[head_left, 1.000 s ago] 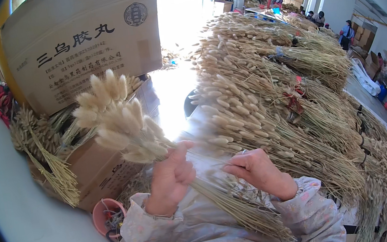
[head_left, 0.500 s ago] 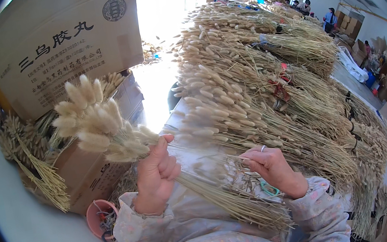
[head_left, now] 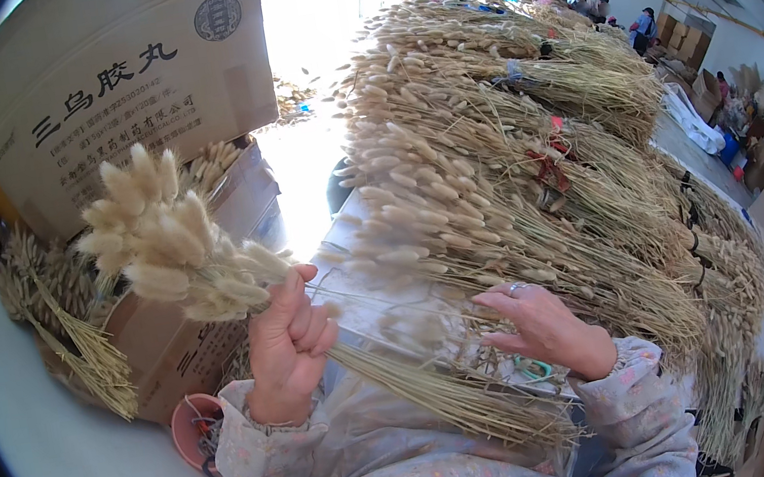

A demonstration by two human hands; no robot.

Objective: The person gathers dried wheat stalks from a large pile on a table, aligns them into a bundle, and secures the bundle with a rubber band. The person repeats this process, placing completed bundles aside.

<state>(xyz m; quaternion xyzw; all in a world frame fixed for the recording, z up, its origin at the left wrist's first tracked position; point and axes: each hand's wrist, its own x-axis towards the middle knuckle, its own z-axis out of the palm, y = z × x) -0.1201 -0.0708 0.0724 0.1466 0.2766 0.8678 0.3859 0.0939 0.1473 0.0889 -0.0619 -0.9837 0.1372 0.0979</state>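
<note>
My left hand (head_left: pixel 291 345) is closed around the stems of a bunch of dried bunny-tail grass (head_left: pixel 164 235). Its fluffy cream heads fan out to the upper left, while the long straw stems (head_left: pixel 447 398) slant down to the lower right, in front of my body. Over the table edge, my right hand (head_left: pixel 544 328) is open, fingers stretched toward the left and apart. A thin stem crosses the gap between the hands; whether the right fingers touch it I cannot tell. Below that hand lie green-handled scissors (head_left: pixel 531 370), partly covered by stems.
A large heap of dried grass bundles (head_left: pixel 533 184) covers the table (head_left: pixel 358 242) to the right. On the left stand a big cardboard box (head_left: pixel 119 90), a lower box (head_left: pixel 168 337) with more grass, and a pink bucket (head_left: pixel 195 430). People (head_left: pixel 641 28) are far back.
The right hand's pinching fingers have opened and spread out. My left hand has shifted slightly left with the bunch of grass.
</note>
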